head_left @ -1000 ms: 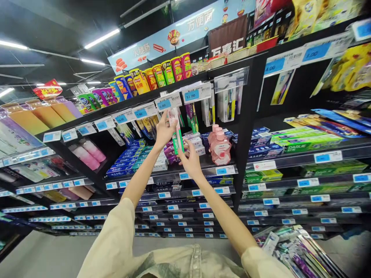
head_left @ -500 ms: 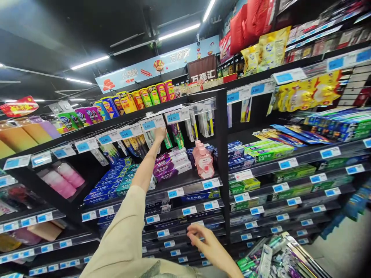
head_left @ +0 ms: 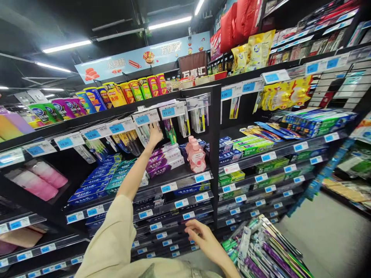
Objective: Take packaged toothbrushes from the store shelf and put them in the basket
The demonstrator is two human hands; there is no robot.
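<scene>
My left hand (head_left: pixel 155 134) reaches up to the hanging toothbrush packs (head_left: pixel 143 133) under the 6.80 price tag (head_left: pixel 146 117). Its fingers are stretched upward and look apart, against or just before the packs; the contact is partly hidden. Close on its right hangs a green and purple toothbrush pack (head_left: pixel 170 131) below the 12.00 tag. Purple and white toothpaste boxes (head_left: pixel 165 162) are stacked beneath. My right hand (head_left: pixel 201 236) hovers low before the lower shelves, its fingers loosely bent and apart, with nothing in it.
Pink mouthwash bottles (head_left: pixel 197 156) stand right of the toothpaste. A black upright panel (head_left: pixel 215 154) divides the shelves. Many toothbrush packs (head_left: pixel 266 251) lie heaped at lower right, near the aisle floor (head_left: pixel 327 235). Blue toothpaste boxes (head_left: pixel 95 177) fill the shelf's left side.
The view has swung to the right, showing more of the heap and the aisle. My left hand's fingers have straightened upward at the packs. My right hand stays about the same.
</scene>
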